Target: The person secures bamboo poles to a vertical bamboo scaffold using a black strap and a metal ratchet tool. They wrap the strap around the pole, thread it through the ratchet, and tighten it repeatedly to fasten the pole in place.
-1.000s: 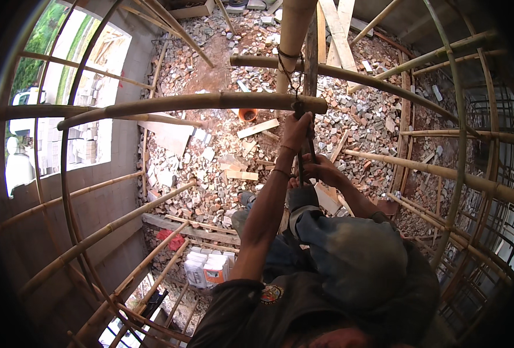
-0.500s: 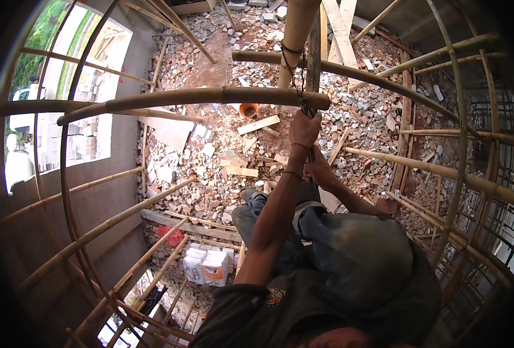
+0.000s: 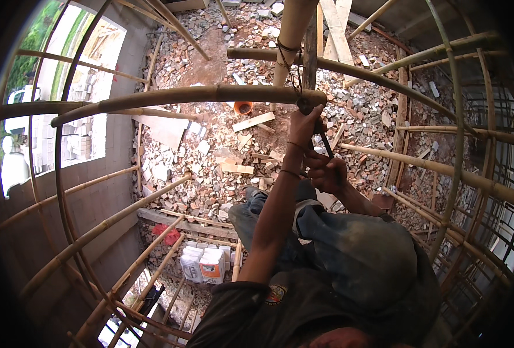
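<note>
A thick bamboo pole (image 3: 210, 94) lies crosswise, its cut end near my hands. Dark wire (image 3: 294, 72) runs round the upright bamboo post (image 3: 291, 40) and down to that end. My left hand (image 3: 304, 124) is closed just below the pole end, where a dark rounded metal piece (image 3: 304, 105) shows above the fingers; what the palm holds is hidden. Lower and to the right, my right hand (image 3: 327, 173) has its fingers curled round a dark, slim tool handle (image 3: 326, 145) that points up toward the left hand. Whether handle and metal piece are one tool, I cannot tell.
More bamboo poles (image 3: 350, 72) cross around me. Far below lies brick rubble (image 3: 210, 180) with boards (image 3: 254, 122), an orange bucket (image 3: 243, 108) and stacked white bags (image 3: 202, 264). A wall opening (image 3: 97, 127) is at left; a bamboo pole (image 3: 431, 165) runs to the right.
My right hand has shifted slightly right and down, away from my left wrist, and the dark handle now shows more plainly. My left hand stays by the pole end.
</note>
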A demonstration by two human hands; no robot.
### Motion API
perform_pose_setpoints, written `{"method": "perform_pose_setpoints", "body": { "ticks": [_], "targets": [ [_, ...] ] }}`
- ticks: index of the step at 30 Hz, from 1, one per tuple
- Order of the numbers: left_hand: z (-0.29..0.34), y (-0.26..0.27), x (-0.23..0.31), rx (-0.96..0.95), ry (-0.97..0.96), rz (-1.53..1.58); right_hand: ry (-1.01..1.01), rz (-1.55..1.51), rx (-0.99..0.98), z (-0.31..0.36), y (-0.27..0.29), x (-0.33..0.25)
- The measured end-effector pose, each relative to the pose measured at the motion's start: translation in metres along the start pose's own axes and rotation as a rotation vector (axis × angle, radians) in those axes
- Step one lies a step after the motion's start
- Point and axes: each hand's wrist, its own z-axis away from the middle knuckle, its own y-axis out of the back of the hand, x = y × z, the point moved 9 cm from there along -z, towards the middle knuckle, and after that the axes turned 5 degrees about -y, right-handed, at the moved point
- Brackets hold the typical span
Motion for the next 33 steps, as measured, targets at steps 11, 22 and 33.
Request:
{"method": "perform_pose_setpoints", "body": {
  "ticks": [11,22,33],
  "targets": [
    [0.009,-0.001,-0.017,-0.069,0.146,0.312,-0.03,0.277,0.302,0.007,0.04,-0.003],
    [-0.012,0.04,-0.028,0.332,-0.124,-0.612,0.024,1.996,1.462,0.019,0.019,-0.043],
    [-0.006,-0.004,0.016,-0.223,0.171,-0.085,0.037,0.134,0.17,0.007,0.006,0.001]
  ]
}}
